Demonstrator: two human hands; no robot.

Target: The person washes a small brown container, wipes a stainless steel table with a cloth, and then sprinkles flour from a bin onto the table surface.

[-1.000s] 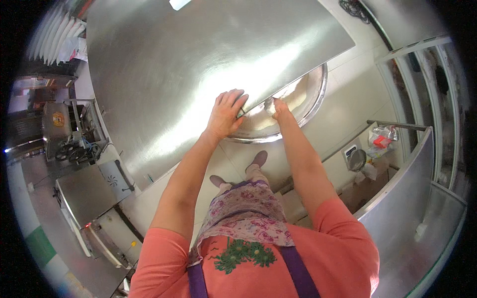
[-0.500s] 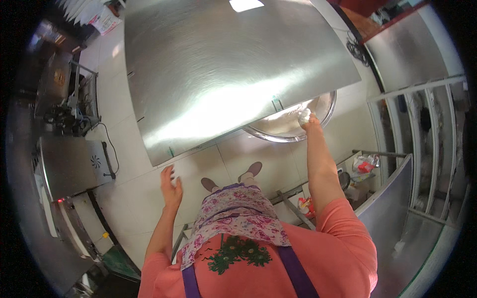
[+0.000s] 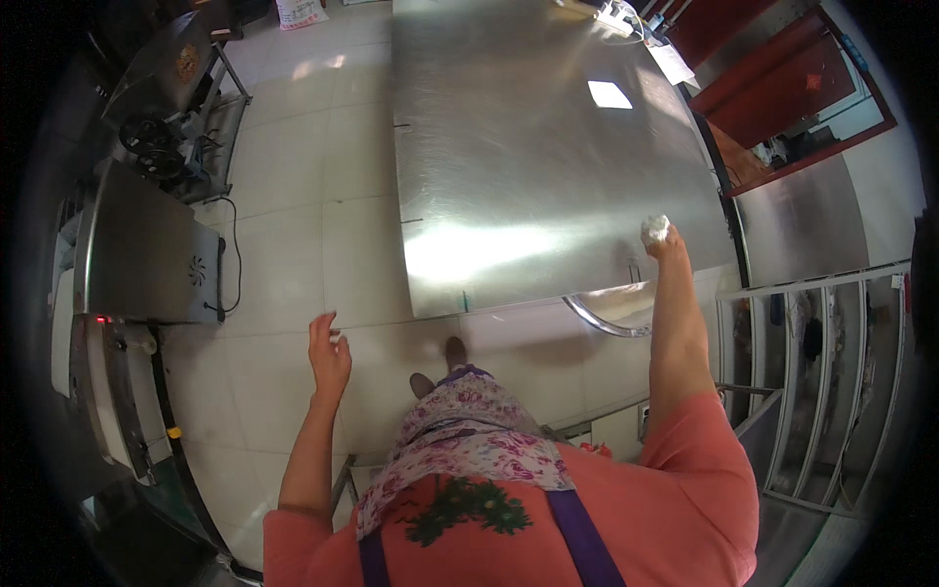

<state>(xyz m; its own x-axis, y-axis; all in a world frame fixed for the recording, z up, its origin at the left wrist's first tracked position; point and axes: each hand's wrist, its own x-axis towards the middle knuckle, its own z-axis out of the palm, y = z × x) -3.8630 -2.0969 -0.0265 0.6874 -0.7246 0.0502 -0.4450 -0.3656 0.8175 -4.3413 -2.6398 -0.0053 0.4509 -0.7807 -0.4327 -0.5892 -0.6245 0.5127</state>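
Observation:
My right hand [image 3: 671,247] is closed around a white handful that looks like flour [image 3: 656,228], above the near right part of the steel table [image 3: 509,147]. Whether the white stuff is loose or a lump I cannot tell. Under the table's front edge shows part of a round metal basin [image 3: 599,324], with something pale inside; the tabletop hides the rest. Left of the table, my left hand [image 3: 330,360] hangs over the tiled floor. Its fingers are apart and slightly bent, with nothing in them.
Steel machines [image 3: 152,249] stand at the left, one with a cable [image 3: 238,256] on the floor. A metal rack [image 3: 822,382] is at the right. On the table's far end lie a power strip [image 3: 614,20] and paper [image 3: 671,64]. Behind me is a low metal frame [image 3: 342,484].
My right hand has risen from the basin to above the tabletop, carrying the white handful. The view has shifted left, and my left hand stays free.

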